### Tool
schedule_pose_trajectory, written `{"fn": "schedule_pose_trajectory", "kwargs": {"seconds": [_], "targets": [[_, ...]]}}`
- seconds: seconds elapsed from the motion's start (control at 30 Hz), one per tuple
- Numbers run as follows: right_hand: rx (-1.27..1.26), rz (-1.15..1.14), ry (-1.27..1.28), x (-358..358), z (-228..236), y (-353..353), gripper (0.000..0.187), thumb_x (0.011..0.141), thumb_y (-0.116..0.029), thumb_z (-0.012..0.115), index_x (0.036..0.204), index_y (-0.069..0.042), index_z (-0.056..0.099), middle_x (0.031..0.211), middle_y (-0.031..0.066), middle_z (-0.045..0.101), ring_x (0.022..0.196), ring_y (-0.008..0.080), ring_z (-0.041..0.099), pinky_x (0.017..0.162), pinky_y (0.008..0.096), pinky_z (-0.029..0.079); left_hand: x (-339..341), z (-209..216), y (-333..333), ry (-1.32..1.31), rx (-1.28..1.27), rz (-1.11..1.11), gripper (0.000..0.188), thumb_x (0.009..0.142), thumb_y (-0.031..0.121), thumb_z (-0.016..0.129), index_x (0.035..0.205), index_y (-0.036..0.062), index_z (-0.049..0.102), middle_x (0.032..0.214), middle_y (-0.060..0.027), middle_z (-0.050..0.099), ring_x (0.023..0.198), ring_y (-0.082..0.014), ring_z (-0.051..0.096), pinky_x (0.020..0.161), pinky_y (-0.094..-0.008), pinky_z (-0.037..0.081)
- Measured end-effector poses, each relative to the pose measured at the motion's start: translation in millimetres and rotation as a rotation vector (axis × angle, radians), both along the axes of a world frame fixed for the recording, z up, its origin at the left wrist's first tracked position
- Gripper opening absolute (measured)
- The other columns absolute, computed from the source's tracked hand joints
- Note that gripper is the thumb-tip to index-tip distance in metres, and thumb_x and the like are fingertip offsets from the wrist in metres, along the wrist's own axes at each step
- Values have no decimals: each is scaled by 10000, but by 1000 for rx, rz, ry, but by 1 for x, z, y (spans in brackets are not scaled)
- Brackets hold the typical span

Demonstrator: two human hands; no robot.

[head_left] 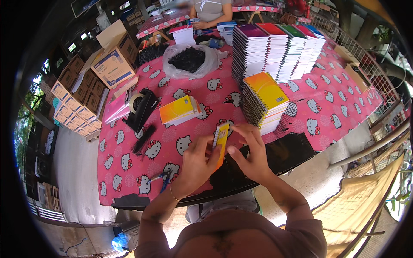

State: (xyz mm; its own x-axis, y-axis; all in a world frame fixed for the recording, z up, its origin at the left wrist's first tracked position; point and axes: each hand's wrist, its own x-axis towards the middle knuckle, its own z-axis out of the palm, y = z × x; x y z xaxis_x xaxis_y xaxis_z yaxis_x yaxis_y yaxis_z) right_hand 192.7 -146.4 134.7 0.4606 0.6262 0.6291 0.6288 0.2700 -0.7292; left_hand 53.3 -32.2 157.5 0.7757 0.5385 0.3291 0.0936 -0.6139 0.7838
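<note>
Held upright on its edge above the near side of the table is a small yellow and orange notebook (221, 136), with my left hand (197, 161) closed round it. My right hand (251, 152) is just to its right, thumb and fingers apart, fingertips close to the notebook's upper edge. Whether they touch it I cannot tell. Beyond my right hand stands a stack of yellow spiral notebooks (266, 92). A short pile of yellow-covered pads (177, 111) lies beyond my left hand. A blue-handled tool (164, 182) rests beside my left wrist.
A black tape dispenser (146, 109) and a dark bundle of coils (144, 139) lie left. Farther back are a plastic bag (170, 69) of black coils and tall stacks of coloured notebooks (249, 56). Cardboard boxes (114, 64) stand left. Another person (213, 13) is across the table.
</note>
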Motion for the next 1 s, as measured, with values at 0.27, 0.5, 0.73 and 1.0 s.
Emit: {"fn": "schedule_pose_trajectory", "kwargs": {"seconds": [0.27, 0.5, 0.73, 1.0], "targets": [[26, 340, 717, 110, 85, -20, 528, 940, 16, 627, 1444, 57, 475, 1147, 76, 665, 1067, 145, 635, 949, 259, 493, 152, 73, 51, -329, 206, -379, 358, 974, 131, 632, 1318, 35, 623, 1086, -140, 627, 1019, -229, 623, 891, -326, 494], [-513, -103, 137, 230, 58, 4, 432, 881, -113, 735, 1281, 26, 648, 998, 98, 700, 827, 139, 656, 749, 273, 530, 259, 29, 85, -89, 431, -171, 274, 947, 174, 648, 1183, 53, 714, 1064, -155, 669, 965, -301, 671, 853, -380, 518], [-427, -56, 311, 228, 42, -4, 412, 889, -128, 718, 1257, 47, 655, 950, 105, 718, 796, 132, 657, 711, 272, 522, 252, 23, 75, 104, 310, -218, 278, 969, 219, 618, 1194, 79, 702, 1300, -160, 645, 1083, -341, 660, 913, -400, 508], [-318, 98, 593, 215, 34, -8, 622, 952, -201, 647, 1504, -14, 431, 1464, 169, 502, 1319, 222, 493, 1091, 327, 377, 206, -10, 32, -381, -171, 65, 667, 1067, 417, 410, 1504, -74, 300, 1537, -309, 337, 1448, -416, 320, 1209, -483, 187]]}}
